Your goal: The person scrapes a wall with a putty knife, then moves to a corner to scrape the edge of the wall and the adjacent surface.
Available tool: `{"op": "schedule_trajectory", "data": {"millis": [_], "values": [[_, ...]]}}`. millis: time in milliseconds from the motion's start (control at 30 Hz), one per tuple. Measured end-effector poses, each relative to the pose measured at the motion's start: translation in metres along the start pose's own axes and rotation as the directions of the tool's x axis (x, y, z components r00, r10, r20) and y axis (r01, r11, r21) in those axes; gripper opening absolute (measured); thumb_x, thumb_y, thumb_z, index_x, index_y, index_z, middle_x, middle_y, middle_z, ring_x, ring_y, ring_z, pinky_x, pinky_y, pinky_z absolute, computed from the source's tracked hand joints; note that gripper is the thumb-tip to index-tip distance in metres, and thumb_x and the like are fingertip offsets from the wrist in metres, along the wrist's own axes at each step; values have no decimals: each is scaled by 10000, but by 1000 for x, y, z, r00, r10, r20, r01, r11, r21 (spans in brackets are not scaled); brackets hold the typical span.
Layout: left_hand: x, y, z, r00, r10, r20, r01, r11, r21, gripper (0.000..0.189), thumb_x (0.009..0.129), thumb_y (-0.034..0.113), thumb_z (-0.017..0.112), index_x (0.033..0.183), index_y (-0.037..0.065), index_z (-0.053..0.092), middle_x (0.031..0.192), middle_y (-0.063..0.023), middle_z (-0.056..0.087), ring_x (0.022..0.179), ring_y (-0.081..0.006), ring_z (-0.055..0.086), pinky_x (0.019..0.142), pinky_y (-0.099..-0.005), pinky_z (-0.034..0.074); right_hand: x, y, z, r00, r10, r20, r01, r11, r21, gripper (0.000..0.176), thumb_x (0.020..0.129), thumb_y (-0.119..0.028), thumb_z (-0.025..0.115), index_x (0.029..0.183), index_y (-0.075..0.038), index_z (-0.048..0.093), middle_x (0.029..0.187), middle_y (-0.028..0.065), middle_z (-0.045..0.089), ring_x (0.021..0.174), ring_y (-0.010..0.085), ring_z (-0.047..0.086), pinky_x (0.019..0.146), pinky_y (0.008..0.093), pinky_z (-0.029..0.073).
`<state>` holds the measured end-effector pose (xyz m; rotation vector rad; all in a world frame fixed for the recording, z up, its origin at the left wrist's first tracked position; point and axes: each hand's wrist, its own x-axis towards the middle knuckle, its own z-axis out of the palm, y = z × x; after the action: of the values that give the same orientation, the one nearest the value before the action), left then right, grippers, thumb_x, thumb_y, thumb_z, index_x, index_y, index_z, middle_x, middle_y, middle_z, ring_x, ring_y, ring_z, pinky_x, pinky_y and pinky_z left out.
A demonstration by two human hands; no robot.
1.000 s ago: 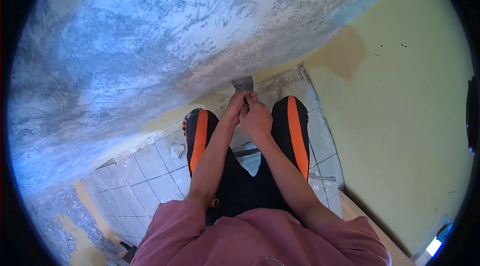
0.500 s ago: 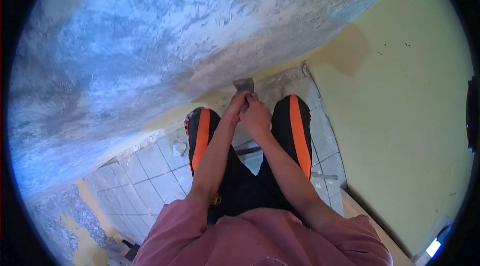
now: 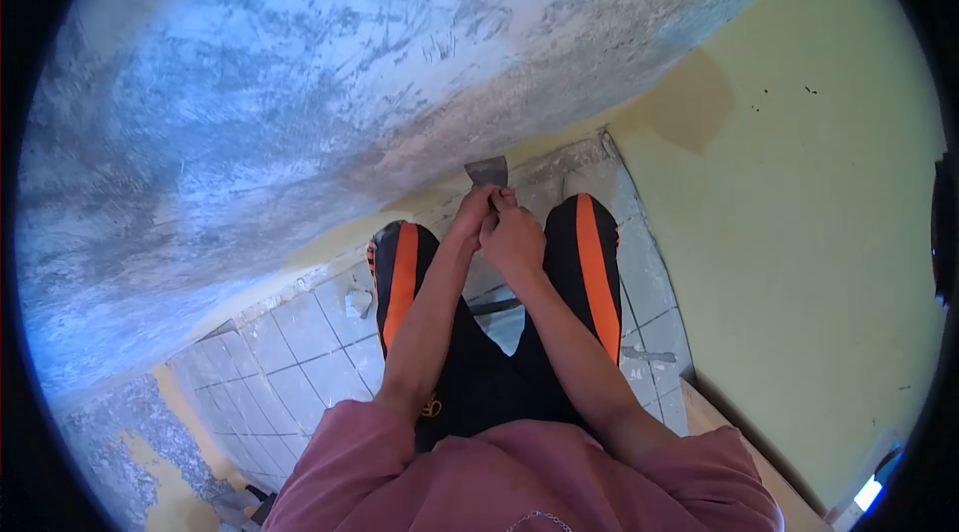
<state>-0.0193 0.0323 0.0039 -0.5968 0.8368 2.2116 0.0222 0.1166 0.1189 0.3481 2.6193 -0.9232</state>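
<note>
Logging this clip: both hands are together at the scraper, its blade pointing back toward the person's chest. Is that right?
Not quite: in the head view, the scraper has its blade pointing away from the person, toward the rough wall. Left hand and right hand are indeed together there.

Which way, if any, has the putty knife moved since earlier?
No; the putty knife keeps practically the same place against the tiled floor.

A patchy grey wall (image 3: pixel 330 82) (bluish-lit) meets a yellow-green wall (image 3: pixel 819 202) above tiled floor (image 3: pixel 300 337).
</note>
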Motion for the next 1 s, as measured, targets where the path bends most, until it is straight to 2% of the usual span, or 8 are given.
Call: {"op": "schedule_trajectory", "data": {"millis": [267, 467, 567, 633, 700, 833, 933, 1000], "values": [[9, -16, -17, 999, 2, -37, -5, 997, -82, 174, 814, 141, 428, 837, -18, 494, 784, -86, 544, 697, -171, 537, 645, -279, 446, -2, 9, 13, 995, 28, -96, -28, 1000, 7, 346, 773, -193, 436, 1090, -105, 542, 908, 210, 581, 820, 362, 570, 717, 431, 464], [-5, -10, 2, 994, 56, -96, -40, 987, 159, 354, 841, 271, 432, 1041, -21, 437, 884, -110, 550, 840, -202, 535, 769, -301, 430, 12, 22, 8, 997, 63, 34, -68, 981, 182, 387, 743, -204, 495, 1112, -87, 520, 996, 190, 566, 898, 343, 554, 775, 412, 451], [-31, 1, 30, 997, -8, -77, 9, 1000, 16, 546, 843, 393, 401, 1199, -16, 331, 1086, -151, 478, 986, -245, 480, 874, -363, 371, 13, 35, 3, 997, 64, 50, -76, 949, 305, 349, 731, -204, 505, 1051, -78, 567, 980, 199, 573, 909, 341, 552, 799, 375, 437], [-32, -5, 15, 902, 94, -422, -106, 994, -4, 649, 841, 430, 363, 1302, 10, 185, 1300, -168, 280, 1181, -296, 313, 985, -431, 245, 3, 43, -4, 999, -35, 40, 16, 916, 401, 399, 735, -231, 522, 1099, -68, 531, 961, 211, 577, 918, 335, 555, 798, 363, 428], [-17, 7, -18, 904, -58, -423, -185, 840, -509, 604, 865, 426, 240, 1321, 41, 146, 1360, -156, 176, 1251, -305, 184, 1024, -456, 130, -14, 51, -23, 997, -4, 78, -29, 905, 424, 426, 752, -251, 515, 1130, -56, 494, 989, 227, 561, 945, 351, 535, 818, 374, 414], [-28, 44, 0, 803, 513, -303, -586, 589, -556, 653, 846, 476, 102, 1341, 51, 77, 1401, -122, 86, 1295, -287, 55, 1039, -464, 35, -36, 70, -42, 995, -9, 99, -34, 906, 423, 497, 783, -296, 509, 1193, -33, 415, 1030, 252, 534, 986, 376, 504, 853, 383, 387], [-38, 37, 16, 897, 382, -222, -368, 365, -855, 681, 832, 517, 113, 1349, 76, 55, 1405, -117, 73, 1296, -289, 42, 1036, -479, 13, -39, 80, -48, 1000, 6, 0, -6, 940, 341, 473, 794, -300, 499, 1181, -36, 431, 1022, 252, 537, 980, 387, 501, 854, 386, 385], [-25, 32, 14, 916, 358, -180, -337, 445, -830, 714, 820, 554, 118, 1349, 79, 55, 1404, -120, 74, 1296, -290, 38, 1034, -484, 13, -33, 93, -47, 998, 25, -56, -6, 951, 309, 467, 794, -299, 498, 1177, -37, 436, 1012, 249, 543, 972, 386, 506, 849, 388, 389]]}}
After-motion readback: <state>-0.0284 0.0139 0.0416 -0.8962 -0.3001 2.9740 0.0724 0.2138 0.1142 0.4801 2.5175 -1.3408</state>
